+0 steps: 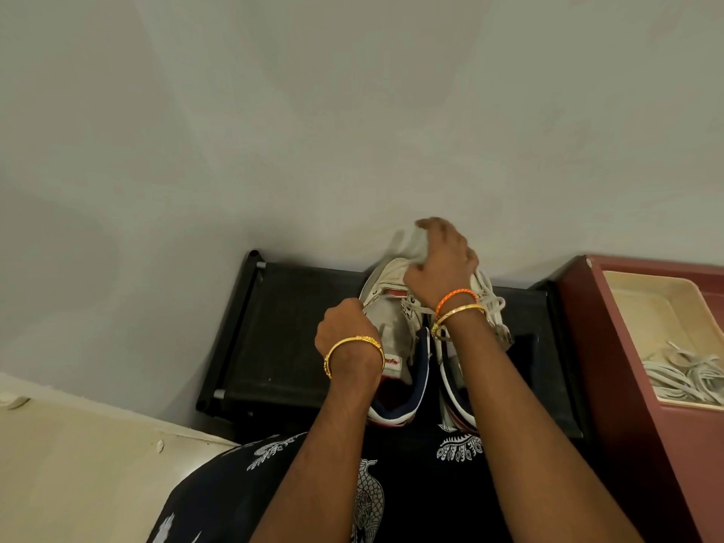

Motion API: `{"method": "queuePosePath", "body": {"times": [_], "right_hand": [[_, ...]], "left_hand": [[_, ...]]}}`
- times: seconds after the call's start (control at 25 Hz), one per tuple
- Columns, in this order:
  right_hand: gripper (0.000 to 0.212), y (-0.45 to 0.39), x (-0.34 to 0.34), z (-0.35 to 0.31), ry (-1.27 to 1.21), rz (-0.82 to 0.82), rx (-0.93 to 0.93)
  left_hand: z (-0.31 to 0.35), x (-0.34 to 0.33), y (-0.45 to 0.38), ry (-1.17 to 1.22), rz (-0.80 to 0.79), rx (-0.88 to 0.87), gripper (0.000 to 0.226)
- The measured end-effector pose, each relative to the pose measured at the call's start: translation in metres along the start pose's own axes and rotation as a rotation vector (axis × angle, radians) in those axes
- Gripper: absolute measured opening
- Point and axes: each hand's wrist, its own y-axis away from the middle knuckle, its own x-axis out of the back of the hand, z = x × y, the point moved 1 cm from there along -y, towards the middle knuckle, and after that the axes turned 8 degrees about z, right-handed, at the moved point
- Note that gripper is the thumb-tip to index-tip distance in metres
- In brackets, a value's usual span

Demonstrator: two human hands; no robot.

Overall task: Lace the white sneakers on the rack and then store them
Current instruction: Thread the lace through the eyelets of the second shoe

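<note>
Two white sneakers stand side by side on the black rack, toes toward the wall. My left hand grips the side of the left sneaker near its tongue. My right hand is raised over the toes and pinches a blurred white lace pulled up from the shoes. The right sneaker is laced, and my right forearm hides most of it.
A maroon cabinet at the right holds a cream tray with a pile of loose white laces. A grey wall rises right behind the rack. A cream surface lies at the lower left.
</note>
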Motion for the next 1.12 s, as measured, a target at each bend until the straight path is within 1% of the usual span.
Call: {"method": "queuePosePath", "body": {"times": [0.04, 0.08, 0.12, 0.16, 0.24, 0.28, 0.4, 0.48, 0.56, 0.64, 0.68, 0.72, 0.76, 0.88, 0.92, 1.0, 1.12], "right_hand": [[0.056, 0.003, -0.009, -0.007, 0.12, -0.143, 0.136], [0.05, 0.005, -0.02, -0.013, 0.211, -0.276, 0.226], [0.041, 0.007, -0.03, -0.017, 0.287, -0.363, 0.268], [0.033, 0.007, -0.036, -0.02, 0.34, -0.395, 0.282], [0.021, 0.005, -0.041, -0.022, 0.365, -0.358, 0.257], [0.019, 0.003, -0.042, -0.022, 0.346, -0.345, 0.239], [0.026, 0.001, -0.046, -0.02, 0.288, -0.408, 0.142], [0.023, 0.001, -0.048, -0.017, 0.233, -0.394, 0.087], [0.016, 0.001, -0.043, -0.016, 0.063, -0.32, 0.048], [0.012, -0.001, -0.036, -0.018, -0.129, -0.181, 0.013], [0.012, -0.003, -0.034, -0.019, -0.16, -0.119, 0.004], [0.012, -0.005, -0.033, -0.019, -0.153, -0.107, -0.007], [0.013, -0.006, -0.035, -0.018, -0.135, -0.147, -0.012], [0.024, -0.001, -0.047, -0.016, 0.002, -0.38, 0.05], [0.026, 0.0, -0.05, -0.015, 0.044, -0.409, 0.071], [0.021, -0.002, -0.053, -0.016, 0.068, -0.404, 0.093], [0.014, -0.005, -0.055, -0.013, -0.03, -0.358, 0.016]], "left_hand": [[0.0, -0.001, 0.0, -0.007, 0.012, -0.005, 0.029], [-0.001, -0.001, 0.0, -0.013, 0.022, -0.009, 0.026], [-0.001, -0.001, 0.001, -0.018, 0.029, -0.012, 0.025], [0.0, -0.001, 0.001, -0.021, 0.03, -0.014, 0.024], [-0.001, -0.001, 0.0, -0.026, 0.031, -0.014, 0.024], [0.0, -0.001, 0.0, -0.026, 0.033, -0.014, 0.024], [0.0, -0.004, -0.002, -0.04, 0.015, -0.028, 0.026], [-0.001, -0.006, -0.002, -0.04, 0.009, -0.033, 0.026], [-0.001, -0.006, -0.002, -0.043, 0.035, -0.034, 0.025], [0.0, -0.005, -0.002, -0.058, 0.036, -0.045, 0.024], [0.001, -0.005, -0.002, -0.065, 0.026, -0.05, 0.024], [0.001, -0.005, -0.002, -0.07, 0.021, -0.055, 0.024], [0.001, -0.006, -0.002, -0.073, 0.024, -0.058, 0.025], [0.0, -0.006, -0.002, -0.068, 0.044, -0.059, 0.026], [0.0, -0.007, -0.002, -0.068, 0.042, -0.064, 0.026], [0.0, -0.008, -0.003, -0.072, 0.04, -0.073, 0.026], [-0.001, -0.009, -0.005, -0.075, 0.029, -0.054, 0.026]]}}
